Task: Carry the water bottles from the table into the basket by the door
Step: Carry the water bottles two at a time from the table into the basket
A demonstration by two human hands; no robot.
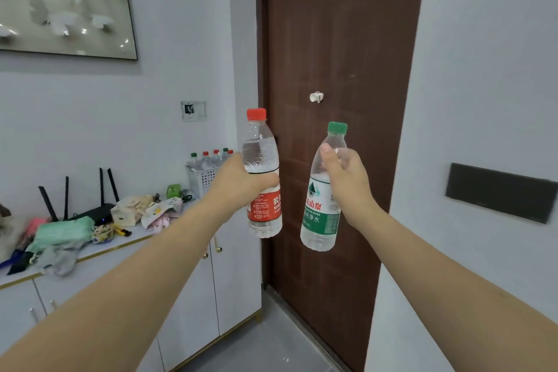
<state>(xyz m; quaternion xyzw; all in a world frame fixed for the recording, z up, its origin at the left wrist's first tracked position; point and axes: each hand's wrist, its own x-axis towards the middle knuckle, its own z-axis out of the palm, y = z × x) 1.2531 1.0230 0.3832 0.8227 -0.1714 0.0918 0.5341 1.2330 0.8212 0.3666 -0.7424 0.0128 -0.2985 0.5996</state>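
Clear red-capped plastic water bottle (263, 178) clamped upright in left hand (238, 183) grip, held in air before brown door (338, 100). Clear green-capped plastic water bottle (324, 190) clamped in right hand (347, 178) grip, tilted slightly. White slotted plastic basket (203, 180), bottles inside, set at white cabinet bench (145, 235) end beside door. Both arms outstretched; open air between bottles.

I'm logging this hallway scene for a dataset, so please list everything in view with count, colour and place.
red-cap bottle: one, clear, red label, left hand's grip
green-cap bottle: one, clear, green label, right hand's grip
basket: one, white, cabinet's far end, holding capped bottles
cabinet: one, white, left wall
router: one, black, on cabinet
door: one, brown, ahead
picture: one, grey, upper left
left hand: one, centre
right hand: one, right of centre
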